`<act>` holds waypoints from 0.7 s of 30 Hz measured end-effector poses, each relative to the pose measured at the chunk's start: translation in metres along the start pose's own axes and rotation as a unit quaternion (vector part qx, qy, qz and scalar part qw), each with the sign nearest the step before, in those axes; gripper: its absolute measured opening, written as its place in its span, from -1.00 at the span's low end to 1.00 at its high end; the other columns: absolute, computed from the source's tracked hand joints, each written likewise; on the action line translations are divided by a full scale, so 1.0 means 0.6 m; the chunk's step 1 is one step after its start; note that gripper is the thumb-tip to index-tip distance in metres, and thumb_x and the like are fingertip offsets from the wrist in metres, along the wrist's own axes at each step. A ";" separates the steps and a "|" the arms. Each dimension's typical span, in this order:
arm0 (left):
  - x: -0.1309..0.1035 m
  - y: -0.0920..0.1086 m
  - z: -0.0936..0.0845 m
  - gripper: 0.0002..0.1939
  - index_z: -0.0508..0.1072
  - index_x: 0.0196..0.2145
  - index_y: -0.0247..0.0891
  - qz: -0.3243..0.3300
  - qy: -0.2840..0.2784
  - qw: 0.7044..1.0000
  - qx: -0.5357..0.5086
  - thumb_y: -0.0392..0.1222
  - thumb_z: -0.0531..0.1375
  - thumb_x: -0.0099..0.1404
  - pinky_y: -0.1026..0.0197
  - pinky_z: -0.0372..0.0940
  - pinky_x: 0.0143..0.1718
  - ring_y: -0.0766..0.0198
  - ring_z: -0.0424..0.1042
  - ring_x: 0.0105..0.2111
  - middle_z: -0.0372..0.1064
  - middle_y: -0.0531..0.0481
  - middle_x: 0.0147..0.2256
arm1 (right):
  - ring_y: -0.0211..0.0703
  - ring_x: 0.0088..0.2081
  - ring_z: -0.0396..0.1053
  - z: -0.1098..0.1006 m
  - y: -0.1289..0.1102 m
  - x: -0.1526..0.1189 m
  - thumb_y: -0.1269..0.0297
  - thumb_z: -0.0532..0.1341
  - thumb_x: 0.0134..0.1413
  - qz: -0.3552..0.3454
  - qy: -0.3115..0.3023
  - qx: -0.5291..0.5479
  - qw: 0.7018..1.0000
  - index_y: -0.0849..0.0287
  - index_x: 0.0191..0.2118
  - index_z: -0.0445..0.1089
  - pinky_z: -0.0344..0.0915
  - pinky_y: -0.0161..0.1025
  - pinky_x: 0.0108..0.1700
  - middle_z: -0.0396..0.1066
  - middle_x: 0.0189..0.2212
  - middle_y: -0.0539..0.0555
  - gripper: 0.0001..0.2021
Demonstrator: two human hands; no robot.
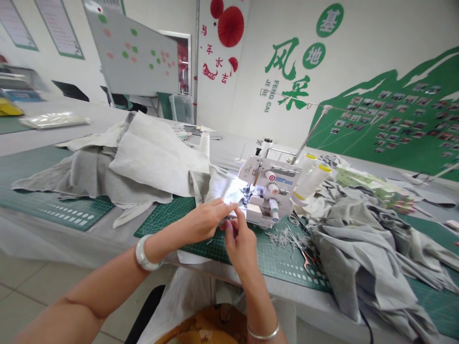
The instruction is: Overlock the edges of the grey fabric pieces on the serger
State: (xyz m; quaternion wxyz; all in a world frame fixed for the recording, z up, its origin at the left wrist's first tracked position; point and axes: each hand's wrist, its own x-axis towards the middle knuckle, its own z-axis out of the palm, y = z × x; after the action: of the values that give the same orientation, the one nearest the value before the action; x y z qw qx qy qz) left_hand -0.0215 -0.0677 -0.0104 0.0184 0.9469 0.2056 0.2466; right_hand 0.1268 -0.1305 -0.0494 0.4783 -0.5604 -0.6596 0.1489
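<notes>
A white overlock sewing machine (pixel 270 186) stands on the table, its lamp lighting the needle area. White cloth (pixel 219 185) lies at its presser foot and runs toward the table's front edge. My left hand (pixel 206 220) reaches in from the left, fingers close together on the cloth just in front of the foot. Beside it, my right hand (pixel 242 241) is closed in a pinch at the cloth's near edge, fingertips almost touching the left ones. The exact grip of both hands is partly hidden by the fingers.
Grey and white fabric pieces (pixel 154 153) are heaped left of the machine, with more grey fabric (pixel 362 243) at the right. Scissors (pixel 306 260) and thread scraps (pixel 281 237) lie on the green cutting mat (pixel 283 267). Thread cones (pixel 315 179) stand behind the machine.
</notes>
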 end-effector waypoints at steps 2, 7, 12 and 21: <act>-0.001 0.008 -0.007 -0.37 0.12 0.19 -0.29 -0.016 -0.002 0.997 -0.071 -0.57 -0.03 0.17 0.14 0.31 -0.04 0.17 0.34 -0.06 0.35 -0.17 -0.06 | -0.20 -0.51 0.39 0.003 0.006 0.002 0.36 0.01 0.24 -0.011 -0.010 -0.021 1.000 0.19 0.16 0.22 0.15 -0.34 -0.44 0.52 -0.39 0.04 -0.61; 0.008 0.008 -0.027 -0.44 0.38 0.02 -0.28 -0.042 -0.002 0.978 -0.205 -0.54 0.01 0.07 0.25 0.32 -0.21 0.29 0.40 -0.30 0.45 -0.04 -0.26 | -0.19 -0.48 0.43 -0.002 0.017 0.006 0.32 0.03 0.24 -0.026 -0.021 -0.041 0.999 0.20 -0.11 0.40 0.17 -0.36 -0.44 0.52 -0.43 0.07 -0.76; 0.072 -0.056 -0.024 -0.59 0.51 -0.19 -0.33 -0.179 0.158 0.903 -0.357 -0.51 0.02 0.05 0.27 0.29 -0.21 0.33 0.41 -0.30 0.47 -0.01 -0.33 | -0.26 -0.49 0.45 0.002 0.029 0.015 0.29 0.03 0.28 -0.024 -0.029 0.005 0.999 0.14 -0.03 0.39 0.24 -0.42 -0.41 0.55 -0.42 0.02 -0.74; 0.246 -0.168 0.025 -0.83 0.40 -0.53 -0.36 -0.344 0.094 0.785 -0.507 -0.26 0.21 0.19 0.36 0.03 -0.60 0.45 0.09 -0.67 0.18 0.10 -0.70 | -0.26 -0.49 0.48 0.015 0.045 0.018 0.32 0.06 0.26 -0.036 -0.001 0.024 0.999 0.15 -0.08 0.42 0.25 -0.43 -0.44 0.56 -0.45 0.02 -0.77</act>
State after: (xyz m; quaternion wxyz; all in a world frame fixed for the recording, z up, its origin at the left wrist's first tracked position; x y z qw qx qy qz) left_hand 0.0647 0.0843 0.0306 0.5600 0.6398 0.3635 0.3808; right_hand 0.1370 -0.1089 -0.0688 0.4958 -0.5244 -0.6764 0.1476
